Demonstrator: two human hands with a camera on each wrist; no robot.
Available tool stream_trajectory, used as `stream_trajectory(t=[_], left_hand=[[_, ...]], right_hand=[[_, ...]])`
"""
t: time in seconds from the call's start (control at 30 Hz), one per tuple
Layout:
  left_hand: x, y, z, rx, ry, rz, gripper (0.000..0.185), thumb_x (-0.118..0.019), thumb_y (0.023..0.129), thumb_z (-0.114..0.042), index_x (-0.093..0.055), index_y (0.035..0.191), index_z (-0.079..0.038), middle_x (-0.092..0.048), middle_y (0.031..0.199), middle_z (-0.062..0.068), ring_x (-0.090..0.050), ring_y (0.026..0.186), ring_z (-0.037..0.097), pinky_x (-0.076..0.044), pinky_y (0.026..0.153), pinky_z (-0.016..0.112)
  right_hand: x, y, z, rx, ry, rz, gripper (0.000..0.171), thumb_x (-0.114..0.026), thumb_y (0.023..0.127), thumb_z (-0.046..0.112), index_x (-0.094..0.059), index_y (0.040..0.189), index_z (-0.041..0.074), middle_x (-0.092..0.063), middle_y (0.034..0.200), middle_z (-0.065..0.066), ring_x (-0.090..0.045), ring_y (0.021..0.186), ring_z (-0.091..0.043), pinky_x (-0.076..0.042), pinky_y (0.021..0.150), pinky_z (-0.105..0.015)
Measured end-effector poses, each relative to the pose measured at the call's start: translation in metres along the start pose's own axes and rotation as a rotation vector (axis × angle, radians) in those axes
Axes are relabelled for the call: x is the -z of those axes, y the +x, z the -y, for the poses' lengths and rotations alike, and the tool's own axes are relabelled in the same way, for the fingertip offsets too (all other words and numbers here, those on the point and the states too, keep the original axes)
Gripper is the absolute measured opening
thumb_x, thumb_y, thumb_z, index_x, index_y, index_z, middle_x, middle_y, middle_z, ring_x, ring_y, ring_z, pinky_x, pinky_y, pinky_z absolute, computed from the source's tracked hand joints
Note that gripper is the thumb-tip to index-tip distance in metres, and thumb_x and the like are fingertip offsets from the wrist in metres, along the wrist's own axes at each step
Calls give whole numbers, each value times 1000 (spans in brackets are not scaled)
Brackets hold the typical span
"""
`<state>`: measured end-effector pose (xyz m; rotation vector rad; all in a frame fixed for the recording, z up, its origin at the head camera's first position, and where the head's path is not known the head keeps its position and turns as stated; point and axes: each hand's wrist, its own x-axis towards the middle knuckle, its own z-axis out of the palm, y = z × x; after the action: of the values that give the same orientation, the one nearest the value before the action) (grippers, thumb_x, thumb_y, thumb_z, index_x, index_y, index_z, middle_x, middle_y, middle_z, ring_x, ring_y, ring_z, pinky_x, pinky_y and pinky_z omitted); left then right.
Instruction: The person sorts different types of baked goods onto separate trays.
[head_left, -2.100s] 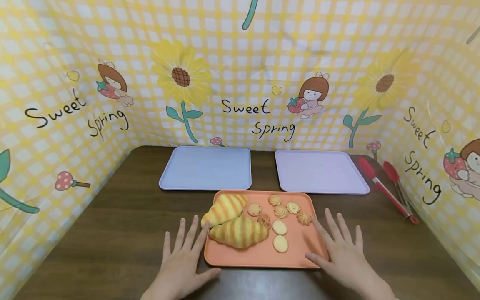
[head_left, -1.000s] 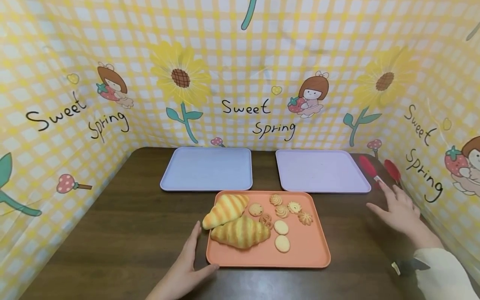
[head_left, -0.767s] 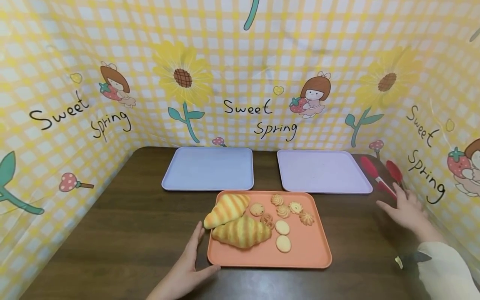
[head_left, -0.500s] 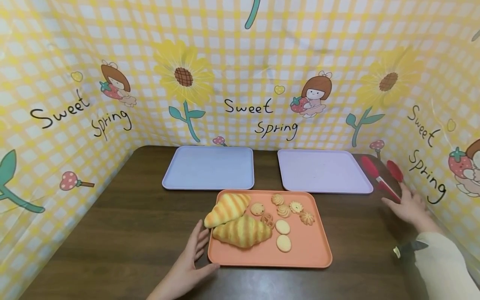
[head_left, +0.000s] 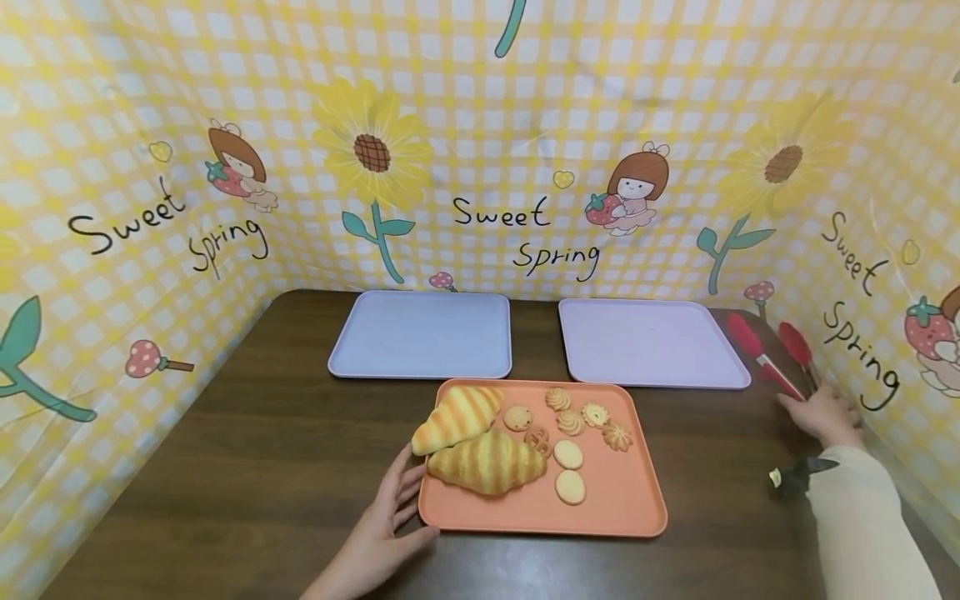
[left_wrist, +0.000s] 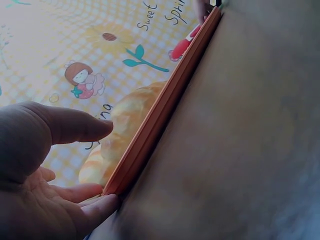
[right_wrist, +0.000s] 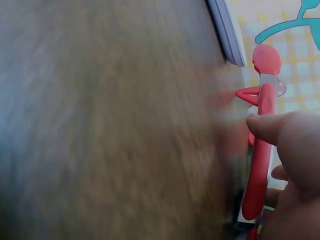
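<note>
Right wrist view: red tongs (right_wrist: 260,165), lying at the surface's (head_left: 247,450) right edge beside the lilac tray (head_left: 651,343). Likely light, stiff, slick-handled; best held mid-arms. Right hand (head_left: 823,413) rests on them, grasp unclear; left hand (head_left: 382,533), fingers relaxed, touches the orange tray (head_left: 622,500).

The left hand (head_left: 382,533) lay low and near the body, palm turned inward, fingers (left_wrist: 95,212) straight and together, thumb (left_wrist: 75,127) spread apart from them. The right arm reached far out to the right, its cream sleeve (head_left: 862,517) covering the forearm to the wrist. The right hand (head_left: 823,412) was palm down, its thumb (right_wrist: 272,127) extended and its fingers loosely bent.
</note>
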<state>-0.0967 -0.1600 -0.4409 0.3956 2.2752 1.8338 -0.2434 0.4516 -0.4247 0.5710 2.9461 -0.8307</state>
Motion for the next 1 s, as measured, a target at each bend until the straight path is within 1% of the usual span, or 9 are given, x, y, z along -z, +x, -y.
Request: stream_trajectory(t=[0.07, 0.17, 0.37, 0.43, 0.53, 0.6, 0.83, 1.0], left_hand=[[-1, 0, 1, 9, -7, 1, 97, -70, 93, -6, 1, 159, -8, -27, 154, 30, -29, 141, 45, -40, 109, 44], [-2, 0, 1, 20, -9, 0, 97, -70, 94, -7, 1, 159, -8, -27, 155, 30, -28, 141, 45, -40, 109, 44], [-2, 0, 2, 3, 19, -7, 97, -71, 93, -6, 0, 159, -8, -29, 153, 30, -31, 139, 46, -40, 109, 47], [-2, 1, 2, 4, 25, -1, 97, -70, 93, -8, 1, 159, -8, -28, 154, 29, -31, 139, 46, -40, 109, 47], [-2, 1, 2, 14, 19, 8, 97, -70, 94, -9, 2, 159, -9, -27, 154, 29, -30, 140, 45, -40, 109, 47], [-2, 1, 2, 20, 16, 8, 97, -70, 94, -9, 2, 160, -9, -27, 155, 29, -29, 140, 45, -40, 109, 47], [-2, 1, 2, -8, 44, -16, 97, -71, 93, -9, 0, 159, -8, -31, 152, 29, -32, 138, 46, -41, 108, 47], [-2, 1, 1, 12, 33, -24, 97, -71, 93, -8, 0, 159, -7, -30, 152, 29, -32, 138, 46, -40, 109, 46]], right_hand=[[0, 1, 2, -60, -3, 11, 88, -49, 98, 39, -8, 133, -30, -15, 121, -58, -17, 115, -71, -22, 95, -78], [0, 3, 6, -112, -7, 13, 89, -48, 97, 40, -9, 131, -32, -11, 124, -59, -13, 119, -72, -20, 98, -79], [-3, 7, 8, -162, -7, 42, 109, -45, 96, 57, -3, 134, -35, 3, 131, -61, -2, 125, -74, -13, 104, -79], [-3, 7, 8, -175, -2, 50, 112, -45, 95, 60, -3, 132, -37, 7, 133, -61, 1, 127, -73, -11, 105, -79], [-3, 6, 9, -186, 2, 46, 112, -45, 95, 60, -7, 131, -38, 8, 133, -61, 2, 128, -73, -11, 106, -79], [-3, 6, 9, -186, 9, 38, 112, -47, 95, 60, -8, 131, -38, 7, 134, -61, 2, 129, -72, -10, 106, -79], [-4, 7, 9, -156, 30, -3, 106, -53, 94, 55, -16, 132, -36, 1, 134, -61, -1, 128, -73, -9, 103, -82], [-7, 0, 14, -101, 33, -65, 94, -58, 95, 46, -20, 134, -31, -4, 135, -59, -4, 128, -72, -10, 101, -81]])
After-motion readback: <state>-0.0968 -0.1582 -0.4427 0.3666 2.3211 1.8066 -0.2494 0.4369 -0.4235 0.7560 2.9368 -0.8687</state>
